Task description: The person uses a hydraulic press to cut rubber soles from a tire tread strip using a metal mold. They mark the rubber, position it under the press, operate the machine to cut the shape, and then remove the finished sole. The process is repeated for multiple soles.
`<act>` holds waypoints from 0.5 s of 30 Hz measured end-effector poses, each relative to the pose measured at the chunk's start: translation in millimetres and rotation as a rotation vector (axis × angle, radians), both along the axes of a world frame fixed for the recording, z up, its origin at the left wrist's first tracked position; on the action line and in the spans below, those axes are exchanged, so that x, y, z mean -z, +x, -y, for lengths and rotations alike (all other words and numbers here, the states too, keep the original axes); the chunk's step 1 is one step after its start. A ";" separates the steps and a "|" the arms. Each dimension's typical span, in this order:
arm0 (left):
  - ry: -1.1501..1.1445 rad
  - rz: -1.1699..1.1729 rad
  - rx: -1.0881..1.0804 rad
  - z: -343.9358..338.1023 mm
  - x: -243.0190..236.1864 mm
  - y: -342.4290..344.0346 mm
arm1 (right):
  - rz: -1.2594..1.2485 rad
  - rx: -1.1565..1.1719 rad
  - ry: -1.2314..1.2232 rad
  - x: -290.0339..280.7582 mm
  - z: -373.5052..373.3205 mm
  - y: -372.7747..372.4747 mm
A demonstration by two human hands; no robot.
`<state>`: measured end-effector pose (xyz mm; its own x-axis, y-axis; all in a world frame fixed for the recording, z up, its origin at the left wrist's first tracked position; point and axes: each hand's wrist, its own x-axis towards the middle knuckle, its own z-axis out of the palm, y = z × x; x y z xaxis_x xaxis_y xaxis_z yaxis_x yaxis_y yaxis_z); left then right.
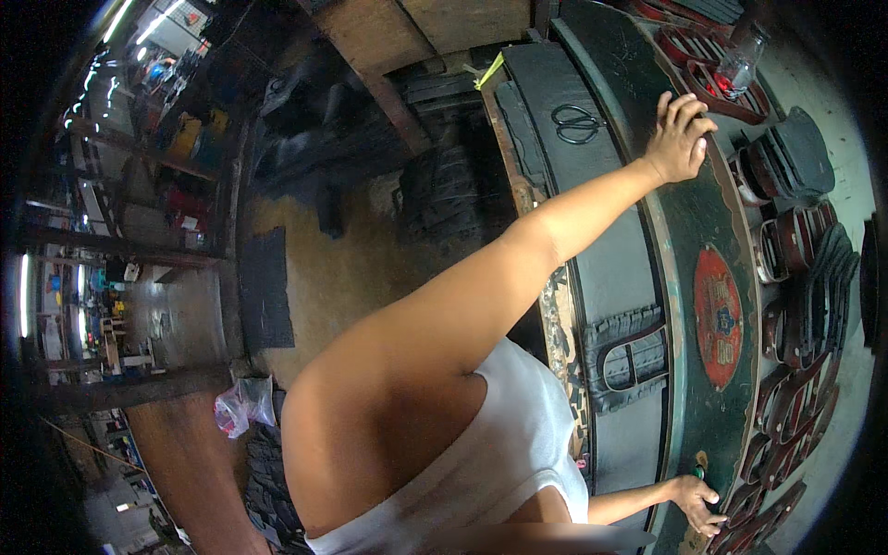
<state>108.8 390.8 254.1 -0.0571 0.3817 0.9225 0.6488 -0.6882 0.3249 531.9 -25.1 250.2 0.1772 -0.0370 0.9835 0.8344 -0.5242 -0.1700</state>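
Observation:
My left hand (680, 139) rests at the outer edge of a long dark-green machine beam (684, 217), fingers apart and slightly bent. My right hand (696, 507) is at the same beam near the bottom of the view, beside a small green fitting (700, 473), fingers loosely bent and apart. A red oval plate (716, 314) is on the beam between them. Along the inner side runs a grey-black flat bed (610, 240) bearing black scissors (576, 125) and a treaded black rubber piece with a looped shape (627, 356) on it.
Right, dark red-brown looped forms (786, 240) and stacked black sole-shaped pieces (795, 153) lie along the beam, with a clear jar (740, 65) above. Left, dark sheets (435, 176) lie below wooden framing, and a brown wooden board (171, 462) stands near a plastic bag (242, 407).

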 end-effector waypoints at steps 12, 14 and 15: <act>0.217 -0.016 -0.049 -0.1 -18.8 -3.5 | -0.684 -0.448 -0.682 0.0 70.8 -137.6; 0.244 0.015 0.030 -2.1 -20.2 -2.1 | -0.957 -0.648 -0.804 27.0 104.2 -193.4; 0.380 -0.019 -0.164 -4.4 -20.5 0.6 | -1.141 -0.625 -0.863 41.3 118.9 -213.5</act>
